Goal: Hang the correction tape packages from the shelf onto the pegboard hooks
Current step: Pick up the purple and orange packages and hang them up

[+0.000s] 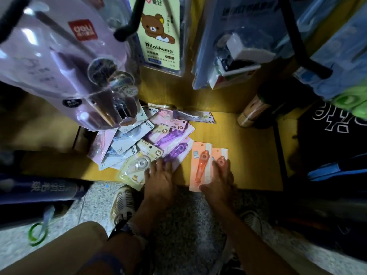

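Observation:
A loose pile of correction tape packages (143, 141), purple, grey and yellow, lies on the wooden shelf (250, 155). Two orange packages (200, 165) lie side by side to the right of the pile. My left hand (158, 177) rests flat with straight fingers on a purple package (177, 151) at the pile's near edge. My right hand (220, 179) lies on the right orange package (220, 155), fingers on top and thumb by the left orange package's lower edge. Black pegboard hooks (129, 26) (303, 54) stick out above the shelf.
Hung packages crowd the upper view: a large lilac pack (59, 62), a bear-printed card (160, 32) and blue packs (234, 42). A brown cylinder (252, 112) stands at the shelf's back right. Dark goods flank both sides. My shoes (123, 203) stand on speckled floor below the shelf edge.

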{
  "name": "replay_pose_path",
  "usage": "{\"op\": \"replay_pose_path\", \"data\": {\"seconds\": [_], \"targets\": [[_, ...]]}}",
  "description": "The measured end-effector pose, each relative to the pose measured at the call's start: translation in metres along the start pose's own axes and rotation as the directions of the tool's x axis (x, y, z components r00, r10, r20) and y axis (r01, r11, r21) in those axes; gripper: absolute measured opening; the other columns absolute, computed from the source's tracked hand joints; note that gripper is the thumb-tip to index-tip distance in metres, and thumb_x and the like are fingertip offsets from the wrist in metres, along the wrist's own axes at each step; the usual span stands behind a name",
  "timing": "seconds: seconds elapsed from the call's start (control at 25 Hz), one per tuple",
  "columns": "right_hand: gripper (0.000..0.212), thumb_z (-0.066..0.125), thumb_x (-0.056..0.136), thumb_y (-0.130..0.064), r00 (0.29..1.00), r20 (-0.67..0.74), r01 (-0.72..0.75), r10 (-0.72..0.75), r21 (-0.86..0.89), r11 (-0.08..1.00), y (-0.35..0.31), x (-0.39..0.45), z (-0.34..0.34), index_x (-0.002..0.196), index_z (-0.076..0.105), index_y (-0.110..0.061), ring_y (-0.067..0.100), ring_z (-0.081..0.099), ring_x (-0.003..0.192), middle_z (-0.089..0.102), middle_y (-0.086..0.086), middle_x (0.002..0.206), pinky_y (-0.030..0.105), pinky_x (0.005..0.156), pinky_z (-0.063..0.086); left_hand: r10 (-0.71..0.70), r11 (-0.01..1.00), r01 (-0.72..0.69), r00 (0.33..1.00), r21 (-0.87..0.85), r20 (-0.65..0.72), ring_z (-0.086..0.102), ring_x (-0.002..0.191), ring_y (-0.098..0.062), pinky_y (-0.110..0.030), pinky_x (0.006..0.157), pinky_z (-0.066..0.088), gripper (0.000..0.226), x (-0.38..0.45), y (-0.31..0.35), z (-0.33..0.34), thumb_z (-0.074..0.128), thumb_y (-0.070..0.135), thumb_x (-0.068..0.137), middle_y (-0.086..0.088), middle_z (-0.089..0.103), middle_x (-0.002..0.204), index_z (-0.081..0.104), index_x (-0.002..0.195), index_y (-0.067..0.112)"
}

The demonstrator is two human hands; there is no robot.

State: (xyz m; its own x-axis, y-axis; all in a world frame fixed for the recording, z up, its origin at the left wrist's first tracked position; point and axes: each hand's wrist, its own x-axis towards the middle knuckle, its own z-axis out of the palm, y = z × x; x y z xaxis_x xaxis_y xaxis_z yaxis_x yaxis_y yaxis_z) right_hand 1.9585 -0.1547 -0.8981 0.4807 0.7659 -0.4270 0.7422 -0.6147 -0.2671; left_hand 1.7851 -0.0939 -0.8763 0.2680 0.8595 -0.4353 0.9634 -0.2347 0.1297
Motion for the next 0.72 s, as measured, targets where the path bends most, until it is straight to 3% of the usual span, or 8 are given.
{"op": "replay_pose_path", "data": {"seconds": [0.08,0.16,0.28,0.4,0.6,0.72], "targets": [[0.112,0.081,0.071,-0.036,0.998,-0.024,-0.048,0.049,0.059,0.997,0.008,-0.003,0.001,0.155,0.007,-0.034,0.041,0.021,0.141,-0.003,0.012,0.163,0.046,0.113,0.028,0.047,0.999,-0.047,0.998,0.005,0.032,0.004,0.148,-0.037,-0.053,0.118,0.011,0.087,0.021,0.002,-0.011,0.054,0.042,0.090,-0.017,0.003,0.161,0.004,0.155,0.014],[0.111,0.074,0.071,-0.049,0.997,-0.060,-0.052,0.051,-0.011,0.999,0.017,-0.008,0.001,0.154,0.002,-0.036,0.041,0.032,0.132,0.016,0.014,0.158,0.049,0.108,0.032,0.057,0.997,-0.060,0.995,0.039,0.087,-0.005,0.149,-0.036,-0.055,0.118,0.001,0.082,0.036,0.002,-0.013,0.046,0.038,0.095,-0.015,-0.002,0.163,-0.002,0.155,0.012],[0.105,0.069,0.069,-0.057,0.983,-0.167,-0.073,0.070,-0.010,0.997,0.023,-0.017,0.000,0.154,0.012,-0.035,0.038,0.049,0.112,0.040,0.015,0.139,0.048,0.094,0.042,0.088,0.993,-0.095,0.990,0.063,0.106,-0.001,0.150,-0.033,-0.052,0.119,-0.002,0.067,0.031,0.012,-0.005,0.031,0.036,0.101,-0.013,0.005,0.163,0.002,0.154,0.008],[0.095,0.070,0.069,-0.053,0.977,-0.202,-0.060,0.070,0.058,0.997,0.026,-0.023,-0.004,0.151,0.026,-0.034,0.037,0.051,0.109,0.043,0.014,0.134,0.046,0.092,0.043,0.183,0.979,-0.189,0.980,0.075,0.077,0.014,0.147,-0.031,-0.047,0.119,0.004,0.064,0.015,0.033,0.006,0.012,0.039,0.099,-0.014,0.014,0.160,0.007,0.154,0.006],[0.098,0.067,0.063,-0.062,0.966,-0.238,-0.024,0.106,0.323,0.946,0.027,-0.024,0.009,0.147,0.025,-0.034,0.043,0.046,0.122,0.035,0.013,0.142,0.056,0.096,0.043,0.280,0.954,-0.289,0.955,0.082,0.100,0.027,0.138,-0.035,-0.049,0.115,0.019,0.084,-0.005,0.054,0.021,0.047,0.043,0.092,-0.019,0.018,0.157,0.005,0.153,0.004],[0.098,0.082,0.069,-0.046,0.968,-0.199,-0.061,0.152,0.402,0.914,0.015,-0.024,0.008,0.149,0.032,-0.018,0.045,0.038,0.130,0.033,0.016,0.146,0.056,0.102,0.039,0.241,0.967,-0.246,0.968,0.074,0.063,0.031,0.133,-0.034,-0.048,0.111,0.025,0.087,-0.004,0.054,0.022,0.049,0.054,0.089,-0.015,0.021,0.154,0.008,0.154,0.013]]}}
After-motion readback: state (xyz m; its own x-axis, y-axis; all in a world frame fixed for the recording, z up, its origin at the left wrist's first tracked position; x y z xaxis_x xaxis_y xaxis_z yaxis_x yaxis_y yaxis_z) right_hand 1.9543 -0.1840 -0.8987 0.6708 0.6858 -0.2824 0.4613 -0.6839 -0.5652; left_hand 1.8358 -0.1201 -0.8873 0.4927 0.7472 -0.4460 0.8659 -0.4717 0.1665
